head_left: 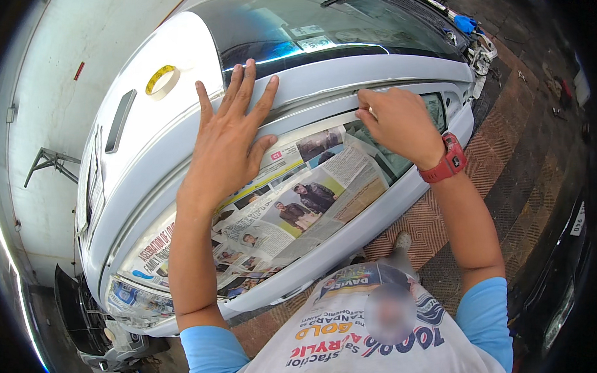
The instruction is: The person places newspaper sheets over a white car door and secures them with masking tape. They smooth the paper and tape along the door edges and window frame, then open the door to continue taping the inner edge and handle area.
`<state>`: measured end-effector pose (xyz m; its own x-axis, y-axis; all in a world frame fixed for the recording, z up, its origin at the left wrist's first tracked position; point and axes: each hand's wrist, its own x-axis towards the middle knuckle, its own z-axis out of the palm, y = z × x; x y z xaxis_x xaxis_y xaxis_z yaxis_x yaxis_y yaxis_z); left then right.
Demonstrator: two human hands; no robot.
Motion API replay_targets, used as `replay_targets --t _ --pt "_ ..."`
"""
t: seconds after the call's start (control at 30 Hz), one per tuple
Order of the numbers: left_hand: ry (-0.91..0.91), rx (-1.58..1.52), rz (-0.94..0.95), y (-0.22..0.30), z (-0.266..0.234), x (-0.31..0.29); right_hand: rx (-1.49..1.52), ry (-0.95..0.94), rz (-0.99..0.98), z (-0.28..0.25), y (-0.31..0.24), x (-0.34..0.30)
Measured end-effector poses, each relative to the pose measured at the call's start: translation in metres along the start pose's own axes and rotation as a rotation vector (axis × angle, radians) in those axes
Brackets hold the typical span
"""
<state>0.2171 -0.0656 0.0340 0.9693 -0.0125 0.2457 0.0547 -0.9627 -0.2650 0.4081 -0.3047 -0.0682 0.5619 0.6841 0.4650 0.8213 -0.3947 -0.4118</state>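
Note:
A grey-white car stands before me, its side windows covered with newspaper [351, 175]. My left hand [229, 141] lies with fingers spread across the roof edge and the top of the door frame [301, 115], holding nothing. Farther right along that frame, my right hand [401, 121] is closed in a pinch at the upper edge of the window; what its fingertips grip is hidden. A red watch [448, 159] is on my right wrist. On the white roof [185, 51] rest a roll of masking tape [163, 83] and a long grey bar [120, 121].
The windshield [271, 28] lies beyond my hands, with a blue item [464, 24] near the car's front. Patterned matting [415, 223] covers the floor on my right. A dark car [557, 301] stands at the far right, and a metal stand [53, 161] at the left.

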Motion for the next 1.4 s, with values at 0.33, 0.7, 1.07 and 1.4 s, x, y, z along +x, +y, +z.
replay_targets --t 0.33,0.7,1.07,1.4 --pt "-0.025 0.036 0.024 0.019 0.010 0.021 -0.018 0.067 -0.041 0.010 0.003 0.003" --pt "-0.040 0.046 0.103 0.037 0.017 0.042 -0.054 0.038 -0.039 0.004 -0.001 0.007" --pt "-0.016 0.025 0.174 0.058 0.037 0.069 -0.065 0.014 -0.083 0.008 0.005 0.010" --pt "0.014 0.039 0.150 0.080 0.057 0.092 -0.029 0.049 0.031 0.010 -0.011 -0.003"
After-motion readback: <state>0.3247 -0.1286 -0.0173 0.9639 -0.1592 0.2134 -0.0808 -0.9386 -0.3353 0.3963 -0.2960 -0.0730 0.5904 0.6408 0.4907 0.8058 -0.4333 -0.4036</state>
